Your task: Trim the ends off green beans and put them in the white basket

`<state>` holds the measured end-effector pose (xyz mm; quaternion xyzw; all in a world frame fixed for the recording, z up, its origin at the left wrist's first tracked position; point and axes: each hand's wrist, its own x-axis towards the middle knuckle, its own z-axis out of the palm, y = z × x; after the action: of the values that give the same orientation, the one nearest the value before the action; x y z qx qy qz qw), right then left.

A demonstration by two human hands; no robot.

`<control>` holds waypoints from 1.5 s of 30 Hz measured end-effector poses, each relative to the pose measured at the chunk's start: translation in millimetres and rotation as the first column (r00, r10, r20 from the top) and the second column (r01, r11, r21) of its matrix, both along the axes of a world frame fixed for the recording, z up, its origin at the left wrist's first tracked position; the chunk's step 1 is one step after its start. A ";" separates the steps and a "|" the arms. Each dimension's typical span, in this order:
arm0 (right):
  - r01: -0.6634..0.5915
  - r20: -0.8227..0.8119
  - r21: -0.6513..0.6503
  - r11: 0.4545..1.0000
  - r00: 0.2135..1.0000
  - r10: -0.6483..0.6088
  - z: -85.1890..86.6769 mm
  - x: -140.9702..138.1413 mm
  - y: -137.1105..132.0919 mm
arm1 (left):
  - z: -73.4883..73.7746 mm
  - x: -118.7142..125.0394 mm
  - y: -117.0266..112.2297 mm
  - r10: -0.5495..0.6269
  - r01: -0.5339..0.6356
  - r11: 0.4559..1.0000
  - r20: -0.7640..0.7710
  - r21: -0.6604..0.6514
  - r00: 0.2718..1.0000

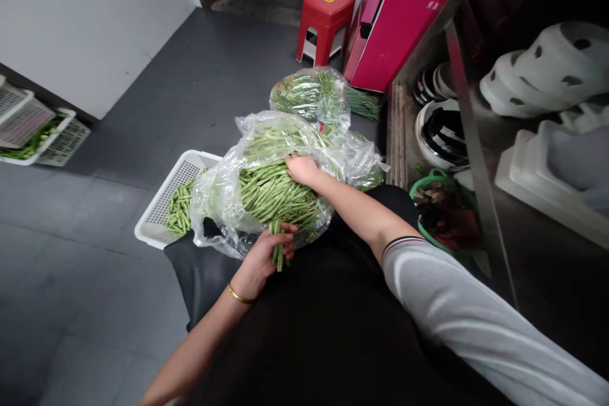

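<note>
A clear plastic bag full of long green beans lies open before my lap. My left hand is closed round a small bunch of green beans, just in front of the bag's opening. My right hand reaches into the bag and rests on the beans at its far side. Its fingers are curled down into the pile, and their tips are hidden, so I cannot make out what they grip. Left of the bag stands a white perforated basket with short bean pieces in it.
Another bag of greens lies behind, beside loose green stalks. A red stool stands farther back near a pink cabinet. On the right are a metal shelf with white containers and a green basket. White crates stand left.
</note>
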<state>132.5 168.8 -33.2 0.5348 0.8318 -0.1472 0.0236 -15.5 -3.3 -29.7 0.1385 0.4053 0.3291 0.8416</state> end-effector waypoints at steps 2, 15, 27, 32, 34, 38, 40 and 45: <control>-0.018 -0.009 -0.006 1.000 1.000 0.018 -3.2 0.4 -7.8 | -3.5 -0.5 1.3 0.044 -0.043 0.998 0.021 -0.049 0.999; -0.206 -0.410 -0.113 0.972 0.900 0.144 11.7 22.1 -147.1 | -2.6 16.0 -5.5 0.214 -0.197 0.974 -0.174 0.111 0.961; -0.109 -0.416 -0.432 0.895 0.905 -0.091 27.7 55.5 -173.7 | 6.5 10.3 -1.5 0.389 -0.393 0.918 0.078 0.047 0.918; -0.152 -0.205 0.000 0.988 0.967 0.149 22.3 42.9 -184.1 | -1.7 20.6 -8.1 0.227 -0.228 0.971 0.017 0.067 0.974; -0.137 -0.317 0.157 0.978 0.931 0.182 30.1 42.2 -185.3 | -3.7 23.0 -9.1 0.220 -0.220 0.974 -0.009 0.053 0.975; -0.039 -0.603 0.062 0.997 0.795 0.068 50.3 53.6 -174.0 | 1.0 21.1 -12.6 0.189 -0.190 0.979 0.024 0.079 0.982; -0.243 -0.653 -0.224 0.944 0.757 0.040 51.6 62.8 -163.6 | 6.1 17.2 -15.9 0.080 -0.088 0.985 0.058 0.146 0.995; -0.252 -0.682 -0.657 0.710 0.599 -0.418 31.6 62.3 -137.5 | 11.1 8.6 -22.2 -0.237 0.234 0.951 -0.012 0.200 0.971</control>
<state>194.8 31.3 -1.7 0.4021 0.6020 -0.6719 -0.1566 -6.9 -25.5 -18.6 0.2677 0.3456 0.2663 0.8591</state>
